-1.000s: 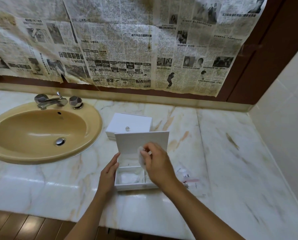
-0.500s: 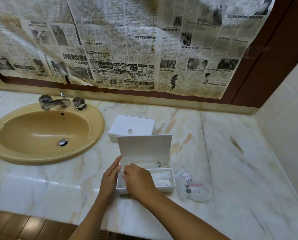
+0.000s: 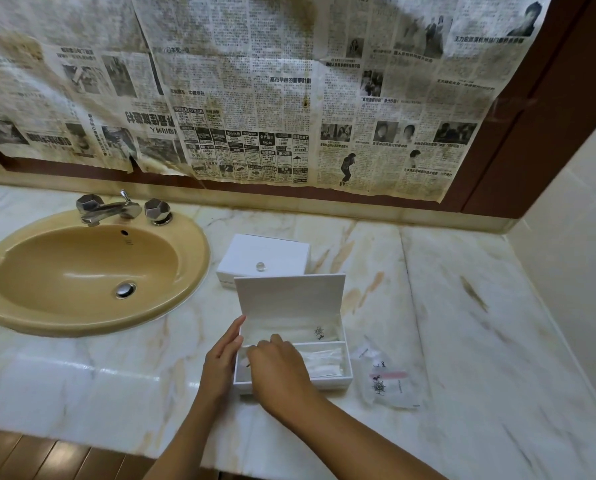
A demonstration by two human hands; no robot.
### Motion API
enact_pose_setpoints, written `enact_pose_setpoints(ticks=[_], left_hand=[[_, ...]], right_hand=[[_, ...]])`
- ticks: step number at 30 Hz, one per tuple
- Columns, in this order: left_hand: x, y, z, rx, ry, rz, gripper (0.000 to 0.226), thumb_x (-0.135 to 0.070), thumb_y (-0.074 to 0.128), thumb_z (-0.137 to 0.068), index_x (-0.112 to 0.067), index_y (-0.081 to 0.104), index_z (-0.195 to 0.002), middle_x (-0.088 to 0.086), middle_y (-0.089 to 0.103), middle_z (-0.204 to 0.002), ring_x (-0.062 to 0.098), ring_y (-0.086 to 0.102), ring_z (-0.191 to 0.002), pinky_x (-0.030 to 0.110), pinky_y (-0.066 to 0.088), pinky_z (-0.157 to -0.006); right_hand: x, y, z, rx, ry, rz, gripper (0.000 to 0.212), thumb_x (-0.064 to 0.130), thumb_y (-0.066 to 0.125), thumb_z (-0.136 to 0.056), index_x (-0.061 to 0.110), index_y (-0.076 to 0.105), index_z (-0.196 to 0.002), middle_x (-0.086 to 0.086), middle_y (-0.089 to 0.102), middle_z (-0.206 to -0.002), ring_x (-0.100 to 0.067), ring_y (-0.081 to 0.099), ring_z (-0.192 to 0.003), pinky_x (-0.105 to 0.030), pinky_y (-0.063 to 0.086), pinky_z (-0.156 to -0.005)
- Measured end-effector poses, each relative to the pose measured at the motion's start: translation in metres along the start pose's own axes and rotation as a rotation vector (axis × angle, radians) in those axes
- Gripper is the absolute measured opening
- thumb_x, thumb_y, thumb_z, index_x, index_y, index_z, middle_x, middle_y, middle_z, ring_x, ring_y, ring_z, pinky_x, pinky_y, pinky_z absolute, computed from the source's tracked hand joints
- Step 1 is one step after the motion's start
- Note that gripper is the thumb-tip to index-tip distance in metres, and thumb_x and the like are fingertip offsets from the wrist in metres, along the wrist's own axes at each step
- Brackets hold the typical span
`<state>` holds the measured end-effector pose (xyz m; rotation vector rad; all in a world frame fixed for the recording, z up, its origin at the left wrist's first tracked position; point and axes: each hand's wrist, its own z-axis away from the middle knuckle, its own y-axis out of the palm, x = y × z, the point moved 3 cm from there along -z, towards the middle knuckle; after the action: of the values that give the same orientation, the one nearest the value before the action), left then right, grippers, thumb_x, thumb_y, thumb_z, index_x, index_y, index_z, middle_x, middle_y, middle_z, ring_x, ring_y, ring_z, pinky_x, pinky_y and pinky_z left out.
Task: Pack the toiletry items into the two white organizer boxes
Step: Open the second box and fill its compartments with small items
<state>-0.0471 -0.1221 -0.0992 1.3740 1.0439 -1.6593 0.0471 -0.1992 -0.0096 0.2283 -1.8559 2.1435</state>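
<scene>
You have one view only, from the camera on your head, looking forward and steeply down across the pale veined marble worktop [image 3: 462, 341] toward the wall covered with yellowed newspaper sheets [image 3: 255, 98]. It sits close enough that both your forearms enter from the bottom edge and your left hand [image 3: 222, 355] and right hand [image 3: 279, 367] fall just below the middle of the picture, at the open white lidded organizer box [image 3: 327, 379]. The wide angle bows the worktop's edges and takes in the tan oval basin [image 3: 88, 271] at left and the pale tiled side wall [image 3: 580, 271] at right.
</scene>
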Motion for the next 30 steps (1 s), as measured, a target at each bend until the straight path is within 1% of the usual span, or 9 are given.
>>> enact_pose_setpoints(ticks=[5, 9, 11, 13, 17, 19, 21, 25, 30], left_hand=[[0.001, 0.0, -0.001, 0.001, -0.003, 0.009, 0.034, -0.013, 0.042, -0.101, -0.031, 0.051, -0.129, -0.015, 0.048, -0.136, 0.002, 0.043, -0.128, 0.018, 0.028, -0.106], [0.005, -0.003, -0.002, 0.017, 0.014, 0.031, 0.031, -0.022, 0.047, -0.1, -0.033, 0.054, -0.127, -0.021, 0.055, -0.132, -0.002, 0.049, -0.125, 0.016, 0.034, -0.105], [0.004, -0.004, -0.001, 0.023, 0.044, 0.023, 0.035, -0.03, 0.045, -0.093, -0.034, 0.053, -0.127, -0.033, 0.057, -0.124, -0.009, 0.049, -0.122, 0.007, 0.036, -0.099], [0.003, -0.005, -0.001, 0.027, 0.068, -0.003, 0.036, -0.026, 0.044, -0.094, -0.031, 0.052, -0.129, -0.037, 0.056, -0.122, -0.012, 0.048, -0.121, 0.002, 0.035, -0.095], [0.004, -0.003, -0.002, 0.017, 0.058, 0.0, 0.037, -0.005, 0.042, -0.101, -0.029, 0.054, -0.127, -0.029, 0.057, -0.125, -0.015, 0.05, -0.117, 0.003, 0.036, -0.095], [0.005, -0.004, -0.002, 0.002, 0.027, 0.022, 0.038, -0.006, 0.043, -0.1, -0.034, 0.055, -0.124, -0.031, 0.058, -0.122, -0.015, 0.05, -0.116, 0.004, 0.037, -0.097], [0.006, -0.003, -0.002, 0.0, 0.012, 0.036, 0.037, -0.007, 0.044, -0.1, -0.031, 0.055, -0.126, -0.025, 0.057, -0.125, -0.016, 0.05, -0.115, 0.003, 0.037, -0.096], [0.007, -0.004, -0.003, 0.006, 0.027, 0.021, 0.036, -0.007, 0.042, -0.101, -0.028, 0.054, -0.127, -0.018, 0.055, -0.129, -0.016, 0.05, -0.115, 0.001, 0.037, -0.093], [0.008, -0.004, -0.004, 0.014, 0.039, 0.024, 0.036, -0.005, 0.041, -0.101, -0.025, 0.053, -0.128, -0.016, 0.055, -0.13, -0.014, 0.05, -0.117, 0.004, 0.037, -0.096]], right_hand=[[-0.006, 0.009, 0.003, 0.012, -0.017, 0.041, 0.022, 0.016, 0.051, -0.097, 0.004, 0.062, -0.111, -0.017, 0.059, -0.112, -0.033, 0.048, -0.111, -0.041, 0.04, -0.09], [-0.006, 0.019, 0.002, 0.133, 0.079, -0.039, 0.055, 0.048, 0.038, -0.099, 0.003, 0.055, -0.125, -0.018, 0.055, -0.128, -0.032, 0.045, -0.12, -0.042, 0.035, -0.102], [-0.008, 0.024, 0.0, 0.166, 0.098, -0.075, 0.063, 0.056, 0.034, -0.097, 0.006, 0.049, -0.133, -0.016, 0.05, -0.136, -0.032, 0.042, -0.125, -0.042, 0.032, -0.105], [-0.009, 0.026, -0.002, 0.189, 0.101, -0.087, 0.069, 0.061, 0.03, -0.096, 0.007, 0.045, -0.136, -0.015, 0.046, -0.14, -0.032, 0.04, -0.127, -0.043, 0.032, -0.106], [-0.007, 0.025, -0.001, 0.207, 0.098, -0.056, 0.071, 0.061, 0.028, -0.096, 0.006, 0.044, -0.138, -0.017, 0.043, -0.143, -0.033, 0.037, -0.131, -0.043, 0.029, -0.109], [-0.003, 0.02, 0.0, 0.159, 0.078, -0.007, 0.063, 0.053, 0.03, -0.1, 0.002, 0.053, -0.129, -0.02, 0.05, -0.134, -0.035, 0.042, -0.125, -0.044, 0.033, -0.104], [-0.001, 0.018, 0.002, 0.119, 0.059, 0.006, 0.06, 0.049, 0.03, -0.101, 0.0, 0.057, -0.124, -0.021, 0.052, -0.129, -0.034, 0.043, -0.121, -0.045, 0.034, -0.101], [-0.004, 0.031, 0.002, 0.211, 0.048, -0.035, 0.07, 0.058, 0.026, -0.098, 0.002, 0.054, -0.129, -0.017, 0.046, -0.135, -0.032, 0.037, -0.127, -0.047, 0.028, -0.106], [-0.009, 0.034, 0.002, 0.192, 0.037, -0.068, 0.073, 0.061, 0.024, -0.097, 0.004, 0.054, -0.13, -0.017, 0.046, -0.136, -0.031, 0.036, -0.128, -0.046, 0.026, -0.108]])
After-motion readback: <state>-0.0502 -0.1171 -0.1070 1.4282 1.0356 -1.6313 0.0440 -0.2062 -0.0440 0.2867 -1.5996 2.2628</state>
